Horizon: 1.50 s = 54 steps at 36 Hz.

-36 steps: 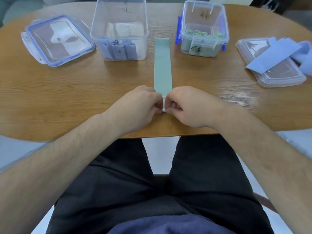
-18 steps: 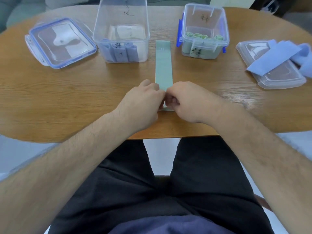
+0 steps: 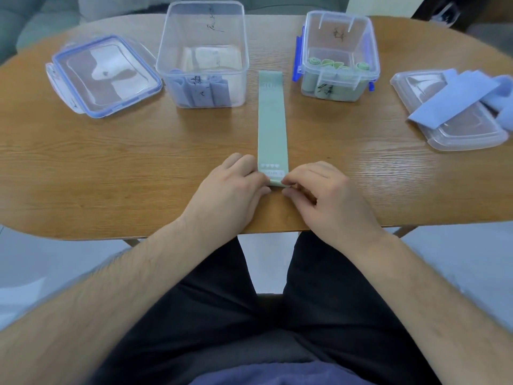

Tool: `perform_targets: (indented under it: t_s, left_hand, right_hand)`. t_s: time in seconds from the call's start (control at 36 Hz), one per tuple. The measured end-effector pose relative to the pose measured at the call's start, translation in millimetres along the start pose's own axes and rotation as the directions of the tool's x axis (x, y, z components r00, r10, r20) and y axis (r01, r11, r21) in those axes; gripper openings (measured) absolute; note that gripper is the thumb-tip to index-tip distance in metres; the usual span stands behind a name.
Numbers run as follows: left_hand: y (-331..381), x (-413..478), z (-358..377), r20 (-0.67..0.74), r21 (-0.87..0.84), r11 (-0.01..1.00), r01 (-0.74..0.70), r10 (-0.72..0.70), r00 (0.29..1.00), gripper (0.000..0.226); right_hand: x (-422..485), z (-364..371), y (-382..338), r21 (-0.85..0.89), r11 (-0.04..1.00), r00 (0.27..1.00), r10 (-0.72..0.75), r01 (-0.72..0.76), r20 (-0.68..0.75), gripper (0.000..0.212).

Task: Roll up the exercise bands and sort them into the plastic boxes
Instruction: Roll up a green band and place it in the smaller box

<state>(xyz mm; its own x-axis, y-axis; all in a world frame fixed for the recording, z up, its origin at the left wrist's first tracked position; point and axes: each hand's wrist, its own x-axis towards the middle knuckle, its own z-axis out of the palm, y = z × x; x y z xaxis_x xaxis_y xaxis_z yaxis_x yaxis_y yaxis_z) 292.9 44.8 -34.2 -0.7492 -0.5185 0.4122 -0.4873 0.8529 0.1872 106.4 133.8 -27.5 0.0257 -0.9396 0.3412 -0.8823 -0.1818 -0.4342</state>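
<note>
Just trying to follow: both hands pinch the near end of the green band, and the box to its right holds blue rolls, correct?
No: the head view shows green rolls in that box. The left hand and right hand do pinch the near end of the green band.

The table [image 3: 111, 176] lay in broad bare stretches to either side of the left hand [image 3: 230, 190] and right hand [image 3: 327, 195], which pinched the near end of the band [image 3: 272, 120]. Straight ahead the band ran flat up the middle, its far end in the gap between the left box [image 3: 202, 51] and the right box [image 3: 338, 51], touching neither. Both boxes stood lidless, open to a reach from above. A lid [image 3: 105, 76] lay just beside the left box. The other lid [image 3: 466, 132] sat well apart from the right box, blue bands [image 3: 455, 98] draped over it, bare wood between.
</note>
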Motion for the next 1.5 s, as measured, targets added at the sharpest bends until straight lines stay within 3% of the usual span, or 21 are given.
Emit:
perform_targets:
  t_s: [0.11,0.33,0.67,0.94,1.06,1.22,1.5]
  left_hand:
    - [-1,6,1,-0.010,-0.045,0.998,0.036,-0.037,0.999,0.014]
    - [-2,2,4,-0.025,0.007,1.000,-0.022,0.022,0.999,0.021]
    - [-7,3,5,-0.024,0.024,0.999,-0.035,0.036,0.999,0.023]
    - [-7,-4,-2,-0.010,0.103,0.990,-0.095,0.097,0.995,0.020]
    - [-9,-2,-2,0.023,0.129,0.989,-0.072,0.070,0.997,0.025]
    - [-9,0,0,0.039,0.114,0.993,-0.036,0.032,0.999,0.027]
    - [-10,10,9,-0.039,-0.030,0.999,0.030,-0.031,0.999,0.017]
  right_hand:
    - [7,2,4,0.047,0.999,1.000,-0.010,0.010,-0.010,0.007]
    - [10,3,12,0.021,0.995,0.995,-0.103,0.102,0.008,0.010]
    - [21,2,5,0.025,0.998,0.994,0.060,-0.063,0.092,0.015]
    - [27,7,3,0.083,0.980,0.983,0.174,-0.178,0.058,0.012]
    - [27,8,1,0.042,0.989,0.989,0.145,-0.145,0.012,0.014]
    - [15,8,2,-0.050,0.999,1.000,-0.012,0.011,-0.022,0.012]
    - [22,10,8,0.004,1.000,0.999,0.002,-0.002,-0.033,0.010]
